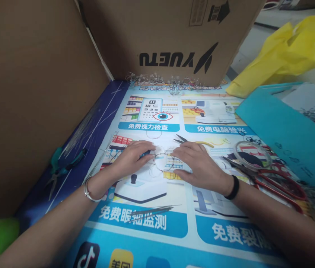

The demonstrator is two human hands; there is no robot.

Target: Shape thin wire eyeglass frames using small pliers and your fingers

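Observation:
A thin wire ring (161, 169) with small loops lies between my two hands, low over the printed sheet. My left hand (132, 158) pinches its left edge between thumb and fingers. On the ring's other side is my right hand (199, 162), its fingertips on the upper right of the wire and its thumb lower down, a little apart. The fine details of the wire are too small to make out. Just beyond my right hand are dark-tipped pliers (181, 139) with a yellow handle, partly covered by the fingers.
Red-handled scissors (280, 182) and a clear round spool (254, 154) lie at right, beside a blue box (286, 130) of wire pieces. Teal pliers (59, 165) rest at left. Cardboard (168, 41) stands behind wire pieces (157, 79). Dark wires (152, 213) lie in front; a yellow bag (280, 56) is back right.

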